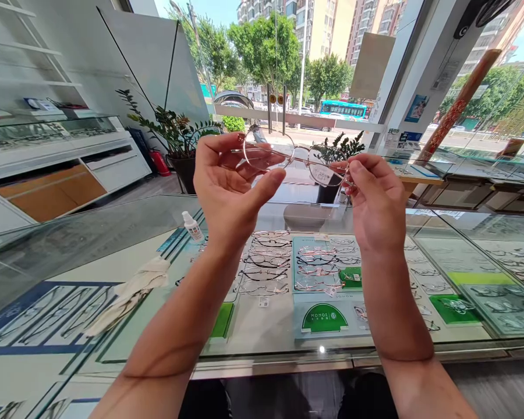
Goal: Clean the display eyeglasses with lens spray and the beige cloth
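Both hands hold up a pair of thin metal-rimmed eyeglasses [301,152] above the glass display counter. At the left end of the frame, my left hand [233,180] has its fingers behind the round lens and its thumb in front, below the rim. My right hand [375,195] pinches the other end near the hinge, thumb over fingers. A small printed label shows on the right lens. Underneath, rows of eyeglass frames [267,258] lie inside the counter.
A white spray bottle [193,226] and a beige cloth [133,291] rest on the glass counter [140,218] at left. Green display cards [325,318] lie under the glass. Potted plants [179,137] stand beyond, before the glass doors [276,110]. A side cabinet [61,169] lines the left wall.
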Action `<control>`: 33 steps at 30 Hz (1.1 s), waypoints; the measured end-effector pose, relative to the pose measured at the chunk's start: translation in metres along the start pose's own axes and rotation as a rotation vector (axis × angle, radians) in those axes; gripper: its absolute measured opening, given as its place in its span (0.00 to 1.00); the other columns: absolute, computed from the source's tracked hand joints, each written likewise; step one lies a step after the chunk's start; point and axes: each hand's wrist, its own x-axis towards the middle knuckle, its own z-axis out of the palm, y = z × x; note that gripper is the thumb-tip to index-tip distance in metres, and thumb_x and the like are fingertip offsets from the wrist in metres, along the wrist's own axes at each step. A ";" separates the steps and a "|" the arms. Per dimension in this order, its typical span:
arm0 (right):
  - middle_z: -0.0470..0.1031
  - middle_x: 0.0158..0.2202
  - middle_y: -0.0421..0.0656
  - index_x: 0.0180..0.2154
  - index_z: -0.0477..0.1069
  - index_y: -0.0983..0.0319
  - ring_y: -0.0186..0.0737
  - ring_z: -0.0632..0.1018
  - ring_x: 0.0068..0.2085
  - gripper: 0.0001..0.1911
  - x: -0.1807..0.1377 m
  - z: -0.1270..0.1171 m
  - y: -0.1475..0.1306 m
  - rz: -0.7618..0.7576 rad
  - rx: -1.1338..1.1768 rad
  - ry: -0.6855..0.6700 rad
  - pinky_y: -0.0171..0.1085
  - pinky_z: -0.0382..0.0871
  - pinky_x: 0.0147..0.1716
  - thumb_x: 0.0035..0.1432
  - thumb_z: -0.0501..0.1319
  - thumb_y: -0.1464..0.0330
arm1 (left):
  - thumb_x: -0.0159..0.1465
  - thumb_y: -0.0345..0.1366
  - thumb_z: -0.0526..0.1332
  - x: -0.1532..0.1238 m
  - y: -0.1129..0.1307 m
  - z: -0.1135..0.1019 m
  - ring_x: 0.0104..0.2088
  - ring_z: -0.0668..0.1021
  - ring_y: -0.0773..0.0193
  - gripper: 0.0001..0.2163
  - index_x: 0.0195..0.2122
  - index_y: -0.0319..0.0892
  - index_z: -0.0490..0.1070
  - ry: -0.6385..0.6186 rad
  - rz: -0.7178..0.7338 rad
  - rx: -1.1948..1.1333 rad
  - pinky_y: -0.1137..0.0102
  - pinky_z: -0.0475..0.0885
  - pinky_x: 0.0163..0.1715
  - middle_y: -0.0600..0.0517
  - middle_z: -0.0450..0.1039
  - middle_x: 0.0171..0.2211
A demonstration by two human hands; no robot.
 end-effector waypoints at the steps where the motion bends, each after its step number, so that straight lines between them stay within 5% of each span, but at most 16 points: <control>1: 0.85 0.47 0.45 0.50 0.78 0.52 0.47 0.85 0.50 0.13 0.000 -0.001 0.002 0.001 -0.013 -0.004 0.47 0.81 0.41 0.73 0.63 0.53 | 0.53 0.62 0.80 -0.001 0.001 0.001 0.50 0.87 0.46 0.35 0.55 0.57 0.69 0.002 -0.010 0.010 0.47 0.86 0.49 0.51 0.81 0.47; 14: 0.85 0.42 0.43 0.46 0.80 0.54 0.38 0.80 0.37 0.15 0.003 0.012 0.014 0.241 0.187 -0.096 0.39 0.72 0.34 0.66 0.67 0.52 | 0.59 0.57 0.78 -0.015 -0.002 0.007 0.54 0.85 0.49 0.33 0.58 0.57 0.64 0.086 -0.025 0.001 0.49 0.83 0.55 0.50 0.79 0.51; 23: 0.82 0.35 0.43 0.42 0.83 0.54 0.39 0.80 0.35 0.27 -0.001 0.020 0.008 0.215 0.158 -0.156 0.41 0.75 0.32 0.66 0.64 0.39 | 0.62 0.57 0.77 -0.017 0.005 0.018 0.48 0.87 0.52 0.29 0.55 0.54 0.66 0.101 0.063 0.075 0.52 0.85 0.52 0.50 0.80 0.48; 33: 0.79 0.36 0.42 0.41 0.81 0.54 0.40 0.80 0.37 0.25 0.003 0.018 0.014 0.259 0.213 -0.202 0.42 0.77 0.33 0.64 0.67 0.40 | 0.58 0.61 0.77 -0.014 0.003 0.011 0.54 0.85 0.47 0.31 0.55 0.58 0.67 0.069 0.021 0.084 0.48 0.85 0.53 0.49 0.79 0.51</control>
